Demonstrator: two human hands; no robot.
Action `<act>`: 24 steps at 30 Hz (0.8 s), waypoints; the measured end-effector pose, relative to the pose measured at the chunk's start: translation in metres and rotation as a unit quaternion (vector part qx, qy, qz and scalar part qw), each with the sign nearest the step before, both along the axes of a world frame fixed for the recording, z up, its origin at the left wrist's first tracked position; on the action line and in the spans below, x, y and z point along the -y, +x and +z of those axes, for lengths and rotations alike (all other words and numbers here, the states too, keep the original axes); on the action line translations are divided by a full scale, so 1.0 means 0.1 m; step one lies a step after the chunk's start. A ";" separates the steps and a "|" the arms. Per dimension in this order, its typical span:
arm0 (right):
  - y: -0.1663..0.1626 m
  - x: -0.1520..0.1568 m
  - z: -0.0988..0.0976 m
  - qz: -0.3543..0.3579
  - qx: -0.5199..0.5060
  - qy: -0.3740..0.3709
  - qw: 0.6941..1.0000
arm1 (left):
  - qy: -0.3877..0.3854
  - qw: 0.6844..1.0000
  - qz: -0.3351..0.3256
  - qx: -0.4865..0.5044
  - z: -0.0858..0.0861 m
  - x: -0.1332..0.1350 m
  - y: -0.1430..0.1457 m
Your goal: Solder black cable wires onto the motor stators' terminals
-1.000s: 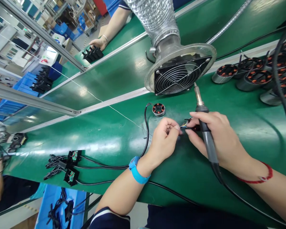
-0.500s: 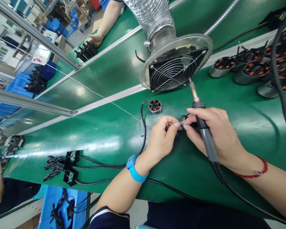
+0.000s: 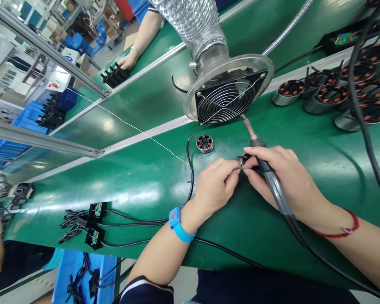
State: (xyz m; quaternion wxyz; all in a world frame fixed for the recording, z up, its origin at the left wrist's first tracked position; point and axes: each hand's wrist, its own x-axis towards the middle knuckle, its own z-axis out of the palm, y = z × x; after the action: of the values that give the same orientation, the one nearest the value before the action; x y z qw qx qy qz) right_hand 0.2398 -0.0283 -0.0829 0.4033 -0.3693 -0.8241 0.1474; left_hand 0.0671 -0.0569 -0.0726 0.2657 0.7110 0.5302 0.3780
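Note:
My right hand holds a soldering iron against the palm, its tip pointing up and away from me. The thumb and fingertips of that hand pinch at thin wires beside a small motor stator, which is partly hidden behind the fingers. My left hand is closed, thumb and forefinger pinched on the fine wire ends right next to the right fingertips. Another small stator with copper windings and a black cable lies on the green bench just beyond my left hand.
A fume extractor fan on a foil duct hangs beyond my hands. Larger stators stand at the right. Open black housings with cables lie at the left, above a blue bin. A co-worker's hand rests across the bench.
The camera view has shifted slightly. Both hands stay together at the wires; the coloured wire ends seen before are now mostly covered by the fingers.

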 end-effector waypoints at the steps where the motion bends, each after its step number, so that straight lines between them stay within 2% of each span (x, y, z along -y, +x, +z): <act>1: 0.02 0.00 0.00 0.004 0.012 0.002 1.000 | 0.000 1.000 0.005 0.001 0.00 0.00 0.00; 6: 0.09 -0.02 -0.02 0.033 0.031 -0.019 0.999 | -0.063 0.996 0.041 0.037 0.02 0.01 0.03; 12: 0.05 -0.05 -0.02 0.058 0.025 0.010 0.998 | -0.138 0.979 0.072 0.130 -0.01 0.02 0.06; 16: 0.04 -0.06 -0.04 -0.006 -0.025 -0.075 0.997 | -0.157 0.971 0.082 0.160 -0.03 0.03 0.09; 18: 0.04 -0.06 -0.06 -0.014 -0.040 -0.113 0.993 | -0.163 0.968 0.084 0.170 -0.03 0.03 0.11; 21: 0.09 -0.07 -0.01 0.004 -0.036 -0.104 0.994 | -0.165 0.967 0.084 0.176 -0.01 0.04 0.13; 24: 0.20 -0.05 0.17 -0.046 -0.018 -0.108 0.993 | -0.164 0.968 0.083 0.168 0.00 0.04 0.15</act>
State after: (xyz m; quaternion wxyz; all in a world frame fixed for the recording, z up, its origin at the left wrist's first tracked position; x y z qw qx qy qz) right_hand 0.2597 -0.0230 -0.0659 0.3819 -0.4456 -0.7782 0.2236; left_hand 0.0824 -0.0611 -0.0730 0.4320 0.5369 0.5900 0.4207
